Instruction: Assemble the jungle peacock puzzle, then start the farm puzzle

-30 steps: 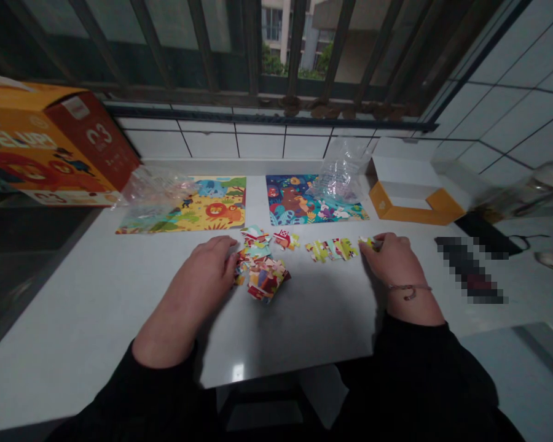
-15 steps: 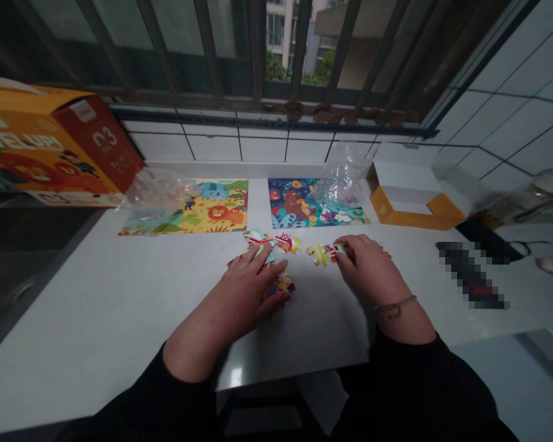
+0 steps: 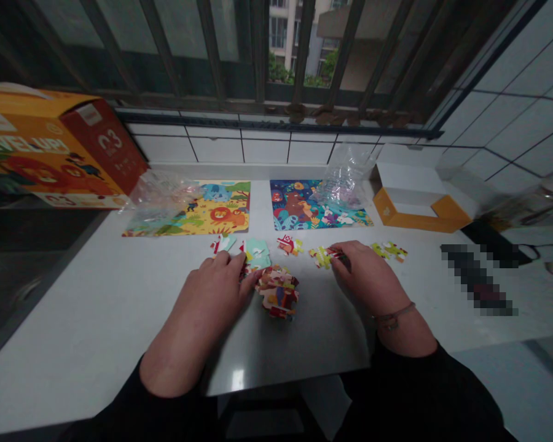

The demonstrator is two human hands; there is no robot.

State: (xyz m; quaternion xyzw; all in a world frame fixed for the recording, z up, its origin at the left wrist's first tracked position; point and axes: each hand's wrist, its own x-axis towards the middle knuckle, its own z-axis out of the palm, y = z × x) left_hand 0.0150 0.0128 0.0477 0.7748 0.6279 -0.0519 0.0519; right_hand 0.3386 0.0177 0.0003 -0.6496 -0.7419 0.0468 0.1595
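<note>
My left hand (image 3: 214, 285) rests over several puzzle pieces on the counter, its fingers spread and touching them. A mint-coloured puzzle piece (image 3: 257, 253) lies just beyond its fingertips. A heap of puzzle pieces (image 3: 280, 293) sits right of its thumb. My right hand (image 3: 362, 264) is closed in a pinch on a dark red puzzle piece (image 3: 336, 252), partly hidden by the fingers. Touching or close to that one is a yellow-green puzzle piece (image 3: 321, 258). Between the hands lies a red barn puzzle piece (image 3: 286, 245). More yellow-green pieces (image 3: 389, 251) lie beyond my right hand.
Behind the pieces lie a lion picture sheet (image 3: 225, 212) and a blue animal picture sheet (image 3: 295, 209), partly under plastic bags (image 3: 345, 178). An orange box (image 3: 32, 147) stands left; an opened orange-white box (image 3: 419, 212) is at right. A blurred-out dark object (image 3: 479, 279) lies further right.
My left hand has slid left off the heap, spreading pieces leftward and uncovering the heap. My right hand stays at nearly the same place, and the yellow-green pieces beyond it now show.
</note>
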